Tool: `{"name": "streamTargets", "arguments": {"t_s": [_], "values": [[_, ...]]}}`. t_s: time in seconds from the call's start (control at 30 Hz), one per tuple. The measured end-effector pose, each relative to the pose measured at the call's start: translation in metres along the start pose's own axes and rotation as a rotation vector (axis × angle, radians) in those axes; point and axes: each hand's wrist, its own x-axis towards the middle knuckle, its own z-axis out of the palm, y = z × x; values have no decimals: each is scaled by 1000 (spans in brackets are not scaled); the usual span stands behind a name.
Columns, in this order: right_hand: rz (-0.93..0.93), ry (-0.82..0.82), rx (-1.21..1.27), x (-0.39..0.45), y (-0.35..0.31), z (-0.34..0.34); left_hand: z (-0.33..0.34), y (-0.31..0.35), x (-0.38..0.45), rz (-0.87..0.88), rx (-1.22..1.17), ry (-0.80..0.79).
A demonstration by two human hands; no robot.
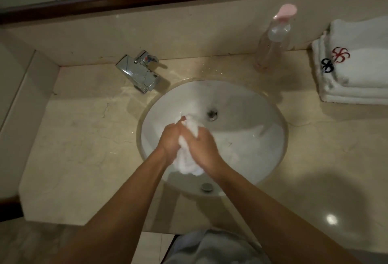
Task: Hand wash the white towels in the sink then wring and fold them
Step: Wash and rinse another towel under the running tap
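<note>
Sink [241, 100] holding hand-gripped white towel [190, 164]

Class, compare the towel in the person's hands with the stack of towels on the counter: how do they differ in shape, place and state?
The towel in the hands is bunched into a crumpled roll; the stacked towels are folded flat. The first is held over the sink, gripped by the left hand and right hand; the stack rests untouched on the counter. The stack shows red and black embroidered marks; none shows on the held towel. Both are white.
</note>
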Motion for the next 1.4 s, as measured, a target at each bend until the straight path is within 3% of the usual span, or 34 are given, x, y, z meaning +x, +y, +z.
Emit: {"name": "streamTargets", "arguments": {"t_s": [0.1, 0.17, 0.23, 0.3, 0.37, 0.43, 0.5, 0.57, 0.63, 0.73, 0.8, 0.87, 0.97, 1.07, 1.2, 1.4], "values": [[144, 234, 98, 38, 15, -5, 3, -3, -24, 178, 265, 28], [183, 143, 170, 39, 24, 11, -5, -9, -20, 169, 298, 56], [99, -7, 210, 24, 23, 30, -8, -6, -10, 55, 198, 95], [107, 115, 140, 29, 15, 29, 2, -5, -12, 32, 201, 116], [200, 311, 59, 52, 20, 14, 12, -5, -22, 152, 338, 89], [187, 347, 71, 54, 20, 12, 9, -11, -15, 250, 449, 33], [91, 259, 86, 37, 19, 31, -3, -14, 12, 174, 456, 6], [75, 153, 65, 25, 21, 44, -19, -18, 32, 118, 385, 15], [106, 192, 130, 23, 28, 39, -29, -22, 30, 156, 316, -12], [199, 257, 552, 15, 50, 18, -52, -33, 25, -11, -125, -78], [317, 83, 913, 1, 60, 11, -68, -39, 22, -222, -570, -256], [492, -105, 1002, -12, 53, 11, -73, -36, 8, -281, -693, -388], [570, -176, 772, -14, 36, 28, -67, -38, -13, -265, -558, -399], [504, -7, 412, 2, 16, 45, -63, -39, -20, -176, -289, -376], [294, 185, 250, 19, -11, 45, -80, -33, -16, -63, -280, -380], [101, 247, 83, 28, -33, 63, -104, 16, 10, 546, 118, 81]]}}
